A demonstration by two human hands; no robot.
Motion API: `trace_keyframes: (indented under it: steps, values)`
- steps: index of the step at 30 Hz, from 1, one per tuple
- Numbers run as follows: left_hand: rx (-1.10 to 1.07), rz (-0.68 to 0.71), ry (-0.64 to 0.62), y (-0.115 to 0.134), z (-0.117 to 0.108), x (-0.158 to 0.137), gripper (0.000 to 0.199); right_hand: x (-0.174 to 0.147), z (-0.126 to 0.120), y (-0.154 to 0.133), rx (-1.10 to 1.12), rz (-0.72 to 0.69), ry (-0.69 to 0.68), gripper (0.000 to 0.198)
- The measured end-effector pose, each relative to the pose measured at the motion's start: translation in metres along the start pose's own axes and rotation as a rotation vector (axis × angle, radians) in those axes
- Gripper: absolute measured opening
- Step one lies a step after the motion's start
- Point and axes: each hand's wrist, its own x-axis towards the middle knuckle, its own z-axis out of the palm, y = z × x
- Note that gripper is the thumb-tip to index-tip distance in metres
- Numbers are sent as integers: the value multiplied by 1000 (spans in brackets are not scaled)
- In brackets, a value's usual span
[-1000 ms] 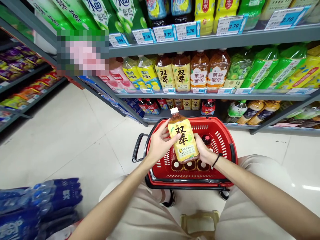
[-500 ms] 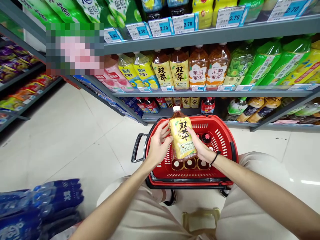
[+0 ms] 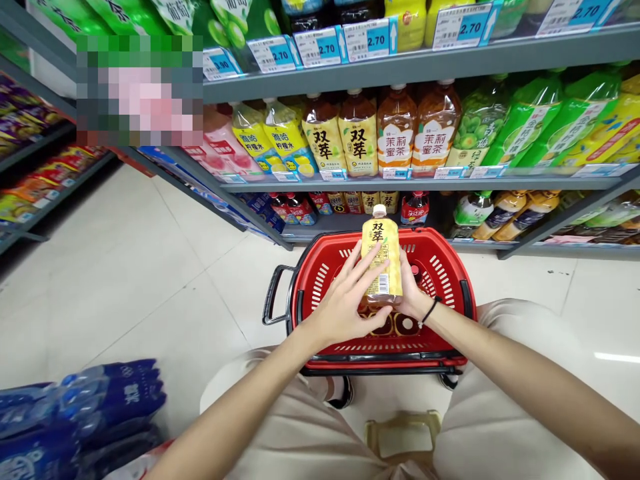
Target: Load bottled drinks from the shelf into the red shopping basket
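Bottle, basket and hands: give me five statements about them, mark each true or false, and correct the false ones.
1. The right hand holds the yellow-labelled bottle. True.
2. The basket below it is blue. False: it is red.
3. The left hand has its fingers in front of the bottle's label. True.
4. The bottle's cap is off. False: a white cap is on.
5. The black wristband is on the left wrist. False: it is on the right.
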Motion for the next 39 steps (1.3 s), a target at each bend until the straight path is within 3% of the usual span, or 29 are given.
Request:
trace_keyframes:
  steps: [3,8,14,16,22,27,31,39]
  values:
    - [32,78,10,-3,-1,3,75,0,3,-4,-5,-57,-3,62]
    - [22,152,129,-6,-7,9,73,-1,11,-12,-33,-216,27,54]
    - [-10,-97,83,-19,0,4,103,-2,15,-26,-87,-183,-92,60]
    - [-26,-116,55,-26,2,1,110,-2,15,-31,-126,-153,-102,57]
    - [141,95,36,-27,5,-6,114,-1,9,-37,-178,-143,-65,43]
    - [258,191,19,-6,5,-8,101,-7,2,-36,-154,-185,-9,49]
    - [313,299,83,-1,5,-5,102,-11,0,-36,-114,-197,-12,54]
    - [335,282,77,-12,-3,3,102,-9,-1,-34,-97,-149,8,60]
